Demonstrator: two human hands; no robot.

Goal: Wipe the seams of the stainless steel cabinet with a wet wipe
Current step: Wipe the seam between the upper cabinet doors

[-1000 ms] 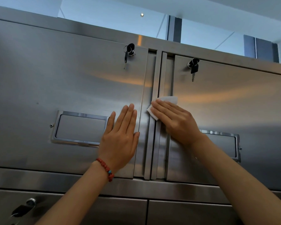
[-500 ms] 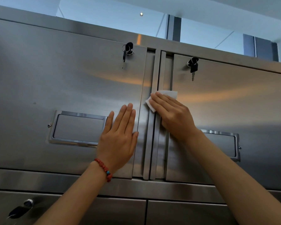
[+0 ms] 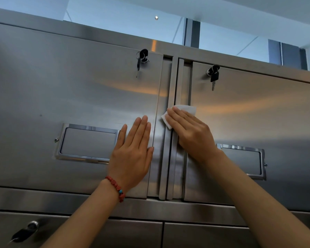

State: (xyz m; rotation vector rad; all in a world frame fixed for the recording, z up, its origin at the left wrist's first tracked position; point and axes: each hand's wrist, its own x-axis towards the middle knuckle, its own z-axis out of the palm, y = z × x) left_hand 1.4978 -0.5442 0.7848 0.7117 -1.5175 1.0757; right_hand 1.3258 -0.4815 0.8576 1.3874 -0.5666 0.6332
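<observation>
Head view: right hand (image 3: pixel 191 133) presses wipe (image 3: pixel 183 111) flat-fingered onto the centre seam (image 3: pixel 170 158) of the cabinet (image 3: pixel 79 86), about mid-height, likely to work it into the groove. Left hand (image 3: pixel 132 154), just left of seam, lies open and flat on the door, probably steadying it.

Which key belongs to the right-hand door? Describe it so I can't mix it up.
Start at the vertical seam between the two upper cabinet doors. Right of it, near the right door's top left corner, a black-headed key hangs from the lock. The left door's key sits higher, on a ring.
</observation>
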